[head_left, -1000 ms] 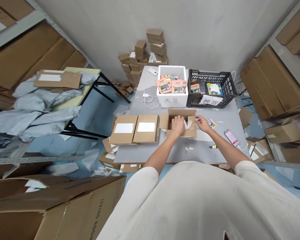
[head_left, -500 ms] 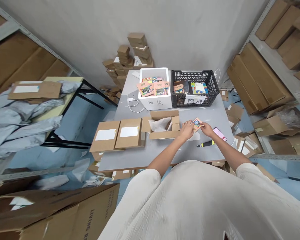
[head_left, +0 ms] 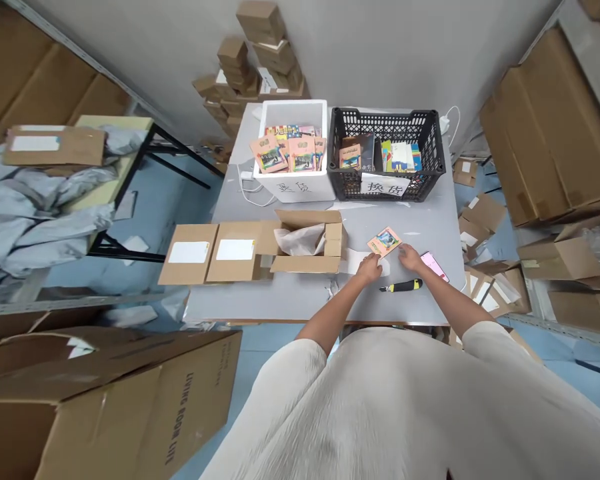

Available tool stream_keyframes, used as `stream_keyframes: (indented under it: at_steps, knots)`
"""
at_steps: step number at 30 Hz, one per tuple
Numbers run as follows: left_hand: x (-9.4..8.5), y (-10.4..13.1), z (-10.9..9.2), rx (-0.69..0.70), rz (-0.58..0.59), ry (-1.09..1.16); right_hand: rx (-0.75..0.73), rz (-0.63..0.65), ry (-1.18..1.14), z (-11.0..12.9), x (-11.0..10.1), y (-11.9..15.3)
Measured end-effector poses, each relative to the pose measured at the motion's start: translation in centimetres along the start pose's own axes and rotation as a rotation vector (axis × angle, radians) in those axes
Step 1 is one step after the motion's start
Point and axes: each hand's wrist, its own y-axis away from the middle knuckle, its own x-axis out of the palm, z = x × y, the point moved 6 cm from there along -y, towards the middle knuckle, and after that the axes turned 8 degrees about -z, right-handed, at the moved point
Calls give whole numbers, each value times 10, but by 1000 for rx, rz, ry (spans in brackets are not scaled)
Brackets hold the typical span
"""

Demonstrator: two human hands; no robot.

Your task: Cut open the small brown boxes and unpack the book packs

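A small salmon-pink booklet (head_left: 385, 241) with a coloured picture on its cover is between my hands, face up and slanted. My left hand (head_left: 369, 269) pinches its lower left edge. At its right corner, the fingers of my right hand (head_left: 410, 257) are closed on the edge. Below the hands lies a black and yellow utility knife (head_left: 405, 286). A phone (head_left: 435, 266) with a lit pink screen is beside my right wrist. To the left stands an open cardboard box (head_left: 307, 265) with pale wrapping inside. A white sheet (head_left: 351, 262) lies partly under my left hand.
Behind are a white foam box (head_left: 294, 110) of similar booklets and a black plastic crate (head_left: 427, 157) with books. Two closed, labelled cartons (head_left: 233, 263) sit left on the grey table (head_left: 260, 300). Stacked boxes (head_left: 275, 57) and shelves with cartons surround the table.
My view has shifted. The booklet, earlier mostly covered by my hands, now shows its whole cover. My left hand has moved down to its lower edge.
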Motion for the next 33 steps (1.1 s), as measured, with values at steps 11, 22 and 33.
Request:
stream_keyframes:
  at_steps: [11, 22, 33]
  knots:
    - [38, -26, 20, -188, -35, 141, -19, -3, 24, -17, 24, -40]
    - [31, -26, 33, -311, -139, 308, 287, 6, -202, -6, 18, -24]
    - [8, -13, 16, -323, -198, 697, 325, -147, -614, 38, -5, 33]
